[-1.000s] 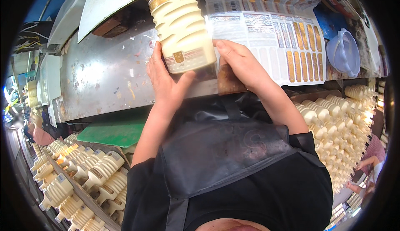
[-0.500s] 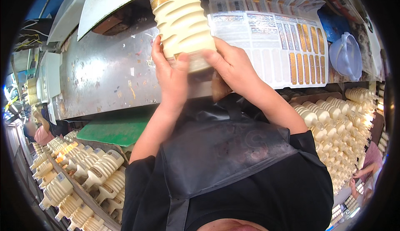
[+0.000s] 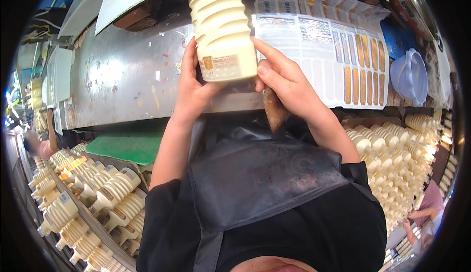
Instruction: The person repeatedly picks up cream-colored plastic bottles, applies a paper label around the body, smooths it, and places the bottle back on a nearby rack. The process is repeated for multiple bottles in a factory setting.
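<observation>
A cream-coloured plastic bottle (image 3: 222, 26) with spiral ridges lies between my two hands, its base toward me and its neck pointing away. A gold band label crosses its shoulder, and a small brown and pink label sits near the base. My left hand (image 3: 193, 88) grips the bottle's left side near the base. From the right, my right hand (image 3: 287, 78) holds the lower side, thumb and fingertips at the base corner. A brown, tapered, pointed piece (image 3: 274, 109) shows below the right palm; whether that hand holds it I cannot tell.
A metal worktable (image 3: 113, 85) lies under the bottle. Right of it is a sheet of gold and silver stickers (image 3: 338, 102), then a lilac bucket (image 3: 409, 78). Racks of similar bottles (image 3: 115, 193) stand at both sides, beside a green board (image 3: 127, 147). Other people work far left and right.
My thumbs have moved off the bottle's lower front, and the label there now shows. In the picture, the bottle sits slightly farther right. More of the brown pointed piece is visible.
</observation>
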`<state>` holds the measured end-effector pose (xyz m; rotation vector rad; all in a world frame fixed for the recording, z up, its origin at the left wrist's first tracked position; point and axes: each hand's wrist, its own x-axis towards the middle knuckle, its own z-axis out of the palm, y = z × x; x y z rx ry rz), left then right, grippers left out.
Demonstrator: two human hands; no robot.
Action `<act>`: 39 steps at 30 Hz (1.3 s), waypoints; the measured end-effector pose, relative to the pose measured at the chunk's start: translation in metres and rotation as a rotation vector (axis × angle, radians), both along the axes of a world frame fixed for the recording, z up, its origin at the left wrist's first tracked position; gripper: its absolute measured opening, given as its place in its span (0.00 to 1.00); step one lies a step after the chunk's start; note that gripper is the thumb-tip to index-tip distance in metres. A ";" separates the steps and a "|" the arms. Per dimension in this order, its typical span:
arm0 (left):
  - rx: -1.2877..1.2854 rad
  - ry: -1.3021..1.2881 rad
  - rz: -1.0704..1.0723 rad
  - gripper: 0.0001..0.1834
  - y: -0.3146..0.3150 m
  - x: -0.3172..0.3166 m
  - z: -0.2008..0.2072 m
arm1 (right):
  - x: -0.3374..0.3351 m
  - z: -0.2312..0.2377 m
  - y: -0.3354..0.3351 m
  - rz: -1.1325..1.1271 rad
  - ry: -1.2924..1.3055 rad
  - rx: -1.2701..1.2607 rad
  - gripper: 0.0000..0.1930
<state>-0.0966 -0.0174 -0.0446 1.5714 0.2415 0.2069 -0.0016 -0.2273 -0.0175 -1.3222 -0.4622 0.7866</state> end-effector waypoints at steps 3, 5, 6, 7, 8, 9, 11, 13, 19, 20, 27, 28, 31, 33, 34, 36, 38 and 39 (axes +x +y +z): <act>-0.049 0.022 0.041 0.58 0.001 0.000 0.001 | -0.003 0.008 0.001 -0.009 0.008 0.001 0.30; -0.063 -0.005 0.047 0.58 0.003 0.000 0.004 | -0.004 0.014 0.003 -0.014 0.001 -0.011 0.30; -0.060 -0.021 0.050 0.58 0.004 0.000 0.005 | -0.005 0.017 0.003 -0.013 -0.006 0.004 0.30; -0.058 -0.038 0.053 0.58 0.005 0.000 0.007 | -0.006 0.019 0.005 -0.018 0.000 -0.001 0.30; -0.048 -0.039 0.060 0.58 0.005 -0.001 0.008 | -0.006 0.021 0.006 -0.023 0.009 0.007 0.31; -0.039 -0.039 0.065 0.57 0.006 -0.002 0.010 | -0.007 0.023 0.007 -0.030 0.019 0.014 0.31; -0.070 -0.050 0.091 0.57 0.005 -0.002 0.013 | -0.007 0.025 0.008 -0.029 0.048 0.039 0.31; -0.150 -0.074 0.129 0.56 0.000 -0.002 0.014 | -0.007 0.027 0.007 -0.031 0.059 0.044 0.31; -0.234 -0.073 0.179 0.55 -0.006 -0.001 0.014 | -0.011 0.030 0.009 -0.056 0.099 0.023 0.32; -0.219 -0.089 0.191 0.56 -0.007 -0.001 0.014 | -0.011 0.030 0.010 -0.071 0.105 0.023 0.32; 0.078 -0.177 0.387 0.57 -0.025 0.006 0.008 | 0.000 0.029 0.008 -0.050 0.325 -0.040 0.29; 0.208 -0.197 0.429 0.57 -0.027 0.008 0.007 | 0.000 0.025 0.008 -0.038 0.345 -0.006 0.29; 0.447 -0.257 0.489 0.55 -0.033 0.013 0.006 | -0.002 0.011 0.010 -0.094 0.340 0.027 0.29; 0.629 -0.253 0.468 0.57 -0.034 0.012 0.006 | -0.002 0.003 0.009 -0.099 0.338 0.037 0.29; 0.674 -0.272 0.482 0.56 -0.034 0.012 0.007 | -0.002 -0.001 0.008 -0.085 0.343 0.053 0.29; 0.764 -0.309 0.507 0.54 -0.035 0.012 0.008 | 0.000 -0.006 0.005 -0.088 0.351 0.066 0.30; 0.717 -0.385 0.520 0.52 -0.034 0.016 0.007 | 0.002 -0.011 0.003 -0.064 0.382 0.082 0.30; 0.691 -0.425 0.525 0.50 -0.033 0.017 0.007 | 0.003 -0.013 0.003 -0.057 0.396 0.090 0.30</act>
